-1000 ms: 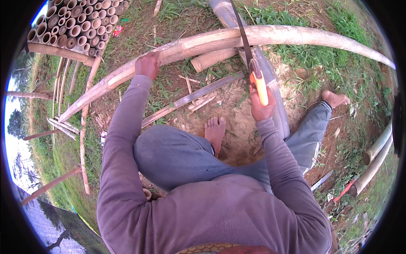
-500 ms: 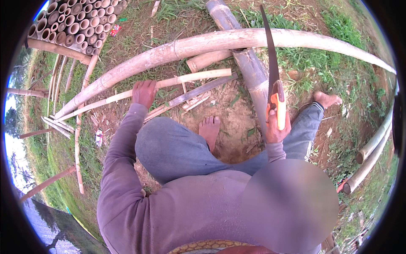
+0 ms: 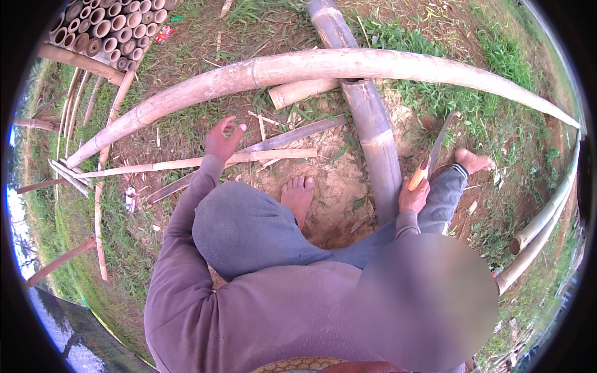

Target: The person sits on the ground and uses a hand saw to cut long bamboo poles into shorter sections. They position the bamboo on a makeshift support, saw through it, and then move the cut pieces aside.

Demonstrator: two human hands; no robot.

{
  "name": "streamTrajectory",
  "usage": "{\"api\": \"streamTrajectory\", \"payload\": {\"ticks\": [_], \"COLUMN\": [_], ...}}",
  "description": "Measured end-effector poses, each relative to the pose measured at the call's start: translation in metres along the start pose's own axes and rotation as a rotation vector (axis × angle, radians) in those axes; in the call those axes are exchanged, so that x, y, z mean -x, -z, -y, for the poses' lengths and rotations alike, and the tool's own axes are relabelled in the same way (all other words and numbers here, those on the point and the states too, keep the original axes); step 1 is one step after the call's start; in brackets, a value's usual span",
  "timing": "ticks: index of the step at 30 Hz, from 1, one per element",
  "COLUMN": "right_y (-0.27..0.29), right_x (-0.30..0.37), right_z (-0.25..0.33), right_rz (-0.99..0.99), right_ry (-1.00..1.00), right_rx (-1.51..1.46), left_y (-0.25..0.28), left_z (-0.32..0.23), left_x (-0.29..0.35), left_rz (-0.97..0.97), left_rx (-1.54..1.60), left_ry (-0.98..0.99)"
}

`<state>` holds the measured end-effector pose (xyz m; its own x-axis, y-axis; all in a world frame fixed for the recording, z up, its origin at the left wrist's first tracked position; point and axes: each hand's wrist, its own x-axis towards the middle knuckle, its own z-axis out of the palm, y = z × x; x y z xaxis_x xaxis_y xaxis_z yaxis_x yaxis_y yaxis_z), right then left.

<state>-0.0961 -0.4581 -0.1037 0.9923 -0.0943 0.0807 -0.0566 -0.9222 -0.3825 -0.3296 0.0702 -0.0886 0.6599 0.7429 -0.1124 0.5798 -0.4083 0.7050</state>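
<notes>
My right hand [image 3: 415, 196] is wrapped round the orange handle of a handsaw [image 3: 440, 143], whose blade slants up and to the right, low beside my right foot. My left hand [image 3: 225, 138] is empty, its fingers apart and slightly curled. Just below it a narrow split bamboo strip [image 3: 273, 155] lies across other strips, passing by my left wrist. A darker bamboo strip [image 3: 298, 134] lies on the ground to its right. Beyond both hands a long, thick pale bamboo pole [image 3: 323, 63] spans the view, resting on a grey bamboo pole [image 3: 376, 140] that lies between my legs.
A short bamboo piece [image 3: 303, 92] lies under the long pole. At the far left, many cut bamboo tubes are stacked [image 3: 106, 28] beside a bamboo frame [image 3: 104, 155]. Two more bamboo poles [image 3: 538, 233] lie at the right. My bare left foot [image 3: 297, 198] rests on bare soil.
My left hand has let go of the pale bamboo strip, which has dropped nearer to me. My right hand has lowered the saw, its blade swinging from upright to tilted rightward.
</notes>
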Motion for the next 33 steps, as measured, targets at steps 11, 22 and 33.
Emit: {"api": "streamTrajectory", "payload": {"ticks": [11, 22, 33], "right_y": [-0.024, -0.044, -0.036], "right_x": [-0.045, -0.096, -0.096], "right_z": [0.154, 0.225, 0.218], "right_rz": [0.312, 0.607, 0.584], "right_ry": [0.518, 0.368, 0.288], "right_rx": [-0.044, 0.013, 0.018], "left_y": [-0.021, -0.032, -0.021], "left_z": [-0.008, -0.034, -0.046], "left_x": [-0.109, -0.137, -0.118], "left_rz": [-0.256, -0.46, -0.439], "left_rx": [1.638, 1.753, 1.73], "left_ry": [0.411, 0.234, 0.305]}}
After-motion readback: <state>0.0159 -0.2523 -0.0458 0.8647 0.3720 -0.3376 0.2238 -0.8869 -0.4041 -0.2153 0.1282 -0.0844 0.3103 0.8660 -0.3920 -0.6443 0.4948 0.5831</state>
